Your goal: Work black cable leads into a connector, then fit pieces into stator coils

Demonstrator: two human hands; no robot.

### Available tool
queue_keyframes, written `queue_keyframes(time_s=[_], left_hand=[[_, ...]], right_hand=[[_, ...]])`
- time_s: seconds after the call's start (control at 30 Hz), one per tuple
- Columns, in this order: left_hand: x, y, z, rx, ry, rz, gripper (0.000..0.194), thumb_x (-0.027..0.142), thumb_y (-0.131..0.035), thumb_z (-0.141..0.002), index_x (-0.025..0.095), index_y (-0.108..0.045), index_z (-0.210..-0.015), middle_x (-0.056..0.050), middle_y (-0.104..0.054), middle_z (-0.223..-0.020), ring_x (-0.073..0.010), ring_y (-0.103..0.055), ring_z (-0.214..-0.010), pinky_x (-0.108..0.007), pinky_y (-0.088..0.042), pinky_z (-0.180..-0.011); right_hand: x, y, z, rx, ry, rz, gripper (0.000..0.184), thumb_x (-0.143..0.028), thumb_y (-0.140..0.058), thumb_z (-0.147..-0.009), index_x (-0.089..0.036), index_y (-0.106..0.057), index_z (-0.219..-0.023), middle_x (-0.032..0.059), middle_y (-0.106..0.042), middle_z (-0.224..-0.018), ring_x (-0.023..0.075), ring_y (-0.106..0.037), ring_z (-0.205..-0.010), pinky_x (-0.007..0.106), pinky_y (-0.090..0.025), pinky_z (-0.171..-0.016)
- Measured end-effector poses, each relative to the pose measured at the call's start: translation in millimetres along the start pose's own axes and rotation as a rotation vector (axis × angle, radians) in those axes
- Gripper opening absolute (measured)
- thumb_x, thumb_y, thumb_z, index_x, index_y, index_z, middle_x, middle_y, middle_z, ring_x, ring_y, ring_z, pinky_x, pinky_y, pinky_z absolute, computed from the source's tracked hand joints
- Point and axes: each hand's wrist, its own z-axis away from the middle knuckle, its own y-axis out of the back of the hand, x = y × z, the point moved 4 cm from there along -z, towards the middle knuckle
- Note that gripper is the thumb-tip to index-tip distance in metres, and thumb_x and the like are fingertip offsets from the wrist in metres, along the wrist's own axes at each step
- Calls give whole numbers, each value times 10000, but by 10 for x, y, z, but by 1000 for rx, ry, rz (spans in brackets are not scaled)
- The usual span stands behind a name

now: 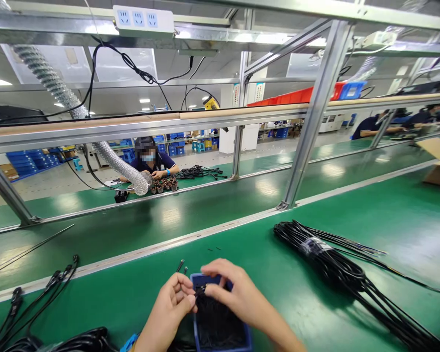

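Observation:
My left hand [174, 305] is closed, pinching a thin black cable [200, 292] between thumb and fingers. My right hand [231, 288] curves in from the other side, its thumb against the cable's end and its forefinger raised; what its fingertips hold is too small to make out. Both hands are over a blue bin [247, 337] filled with small black pieces [218, 322]. Two cable ends [181, 265] with bare tips stick out just beyond my left hand. A blue band circles my left wrist.
A tied bundle of black cables [330, 259] lies to the right on the green bench [388, 220]. More black cables with connectors [55, 283] lie at left. Metal posts [315, 112] and a rail divide the benches. A co-worker [154, 159] sits opposite, near a silver duct [121, 164].

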Motion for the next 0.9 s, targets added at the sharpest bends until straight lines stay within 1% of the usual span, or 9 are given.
queue_keyframes(time_s=[0.1, 0.17, 0.27, 0.37, 0.53, 0.67, 0.7, 0.77, 0.9], left_hand=[[83, 85, -33, 19, -39, -216, 240, 346, -655, -771, 195, -545, -921, -19, -561, -882, -173, -556, -833, -310, -449, -801], [105, 142, -56, 39, -55, -438, 266, 292, -598, -754, 190, -555, -996, -60, -582, -981, -212, -558, -944, -347, -448, -879], [75, 226, -66, 79, -31, -773, 533, 277, -545, -749, 144, -493, -1262, -158, -542, -1278, -288, -480, -1245, -431, -354, -1095], [20, 318, -4, 63, 138, -1028, 751, 317, -502, -810, 57, -290, -1482, -227, -380, -1513, -318, -306, -1448, -461, -226, -1202], [148, 473, 306, -58, 301, -1153, 948, 386, -567, -781, -16, -182, -1548, -247, -252, -1613, -339, -222, -1507, -465, -190, -1229], [197, 521, 673, -335, 376, -1321, 1330, 425, -773, -521, 16, -69, -1572, -230, -95, -1645, -393, -97, -1524, -526, -87, -1239], [183, 528, 745, -343, 388, -1386, 1341, 380, -779, -486, 25, -78, -1573, -239, -105, -1641, -420, -93, -1518, -564, -60, -1230], [139, 520, 810, -258, 370, -1497, 1232, 272, -713, -517, 42, -123, -1574, -257, -213, -1619, -434, -178, -1501, -596, -57, -1219], [15, 432, 632, -48, 221, -1558, 893, 128, -560, -650, 26, -342, -1510, -262, -486, -1463, -378, -442, -1366, -514, -242, -1181]], right_hand=[[208, 182, -25, 73, -204, 332, 378, -275, -615, -891, -211, -638, -1263, 101, -696, -1195, 238, -644, -1052, 351, -525, -843], [336, 193, -42, 23, -289, 462, 305, -211, -613, -869, -198, -705, -1160, 102, -734, -1131, 258, -672, -1031, 361, -508, -862], [457, 166, -75, -31, -316, 471, 235, -131, -573, -854, -211, -770, -956, 61, -784, -987, 237, -714, -954, 313, -495, -835], [546, 257, -89, -23, -363, 513, 248, -133, -554, -877, -210, -768, -975, 66, -785, -1026, 242, -712, -1008, 300, -481, -849], [727, 592, -31, 37, -518, 605, 288, -158, -508, -913, -186, -745, -1074, 134, -766, -1085, 302, -708, -1035, 341, -493, -813], [865, 798, 60, 74, -624, 633, 310, -221, -474, -939, -205, -729, -1115, 147, -758, -1096, 327, -714, -1011, 360, -509, -765], [895, 834, 82, 82, -643, 633, 315, -239, -468, -943, -213, -728, -1119, 146, -757, -1099, 331, -715, -1007, 366, -513, -757], [949, 889, 117, 100, -675, 631, 325, -266, -455, -948, -221, -727, -1121, 151, -755, -1101, 339, -716, -1000, 379, -519, -748], [1019, 945, 141, 132, -715, 610, 333, -310, -460, -940, -238, -732, -1119, 150, -757, -1098, 347, -718, -986, 401, -527, -737]])
